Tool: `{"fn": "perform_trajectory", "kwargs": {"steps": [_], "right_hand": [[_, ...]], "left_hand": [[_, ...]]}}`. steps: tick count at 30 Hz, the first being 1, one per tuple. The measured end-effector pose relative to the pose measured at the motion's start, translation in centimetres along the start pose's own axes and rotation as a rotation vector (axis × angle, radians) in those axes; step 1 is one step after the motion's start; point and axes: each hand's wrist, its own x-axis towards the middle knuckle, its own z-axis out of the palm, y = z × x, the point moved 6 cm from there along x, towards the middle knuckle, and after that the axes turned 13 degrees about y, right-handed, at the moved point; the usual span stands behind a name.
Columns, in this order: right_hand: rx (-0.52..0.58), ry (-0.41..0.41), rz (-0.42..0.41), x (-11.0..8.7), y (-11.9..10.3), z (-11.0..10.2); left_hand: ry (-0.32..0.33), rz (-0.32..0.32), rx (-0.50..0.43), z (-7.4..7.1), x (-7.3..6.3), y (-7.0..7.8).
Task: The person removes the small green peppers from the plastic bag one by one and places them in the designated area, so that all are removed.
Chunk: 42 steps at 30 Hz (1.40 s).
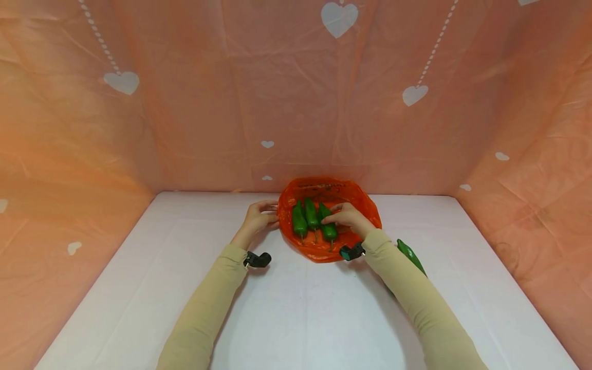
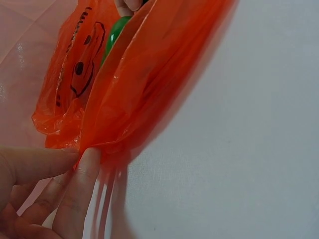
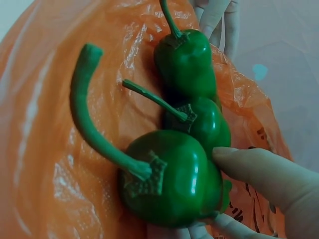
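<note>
An orange plastic bag [image 1: 319,254] lies with its mouth spread wide near the back of the table. Three green peppers lie side by side in it: a left pepper [image 1: 299,221], a middle pepper [image 1: 312,213] and a right pepper [image 1: 329,232]. My right hand [image 1: 349,218] grips the right pepper, with the thumb [image 3: 264,172] on one side and fingers beneath. At the bag's left edge, my left hand [image 1: 259,218] pinches the plastic between thumb and index finger [image 2: 82,184].
Another green pepper [image 1: 410,255] lies on the white tabletop [image 1: 305,318] to the right, partly hidden by my right sleeve [image 1: 411,293]. Behind the bag hangs a pink-orange curtain [image 1: 287,103] with white hearts, and more of it encloses both sides.
</note>
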Motion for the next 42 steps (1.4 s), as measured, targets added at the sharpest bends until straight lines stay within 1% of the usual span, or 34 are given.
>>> {"fn": "perform_trajectory", "kwargs": {"steps": [10,14,19,26,32,37,42], "right_hand": [[-0.017,0.018,0.016,-0.1,0.0,-0.2],[-0.057,0.023,0.005,-0.3,-0.1,-0.6],[-0.035,0.004,0.001,-0.7,-0.4,-1.2],[-0.045,-0.013,-0.029,-1.3,-0.9,-2.4],[-0.018,-0.011,-0.031,-2.1,-1.3,-3.5],[-0.036,-0.023,-0.059,-3.1,-2.0,-4.6],[-0.059,-0.039,-0.109,-4.0,-2.4,-6.1]], "left_hand": [[-0.014,-0.002,0.009,0.0,0.1,0.0],[-0.019,-0.002,0.004,0.1,0.0,0.0],[-0.016,0.011,0.012,0.1,0.0,0.0],[-0.012,0.004,0.006,0.1,0.0,0.0],[-0.008,-0.003,-0.003,0.0,-0.1,0.0],[-0.007,-0.006,0.005,0.1,0.0,-0.1],[-0.009,-0.008,0.006,0.1,0.0,0.0]]}}
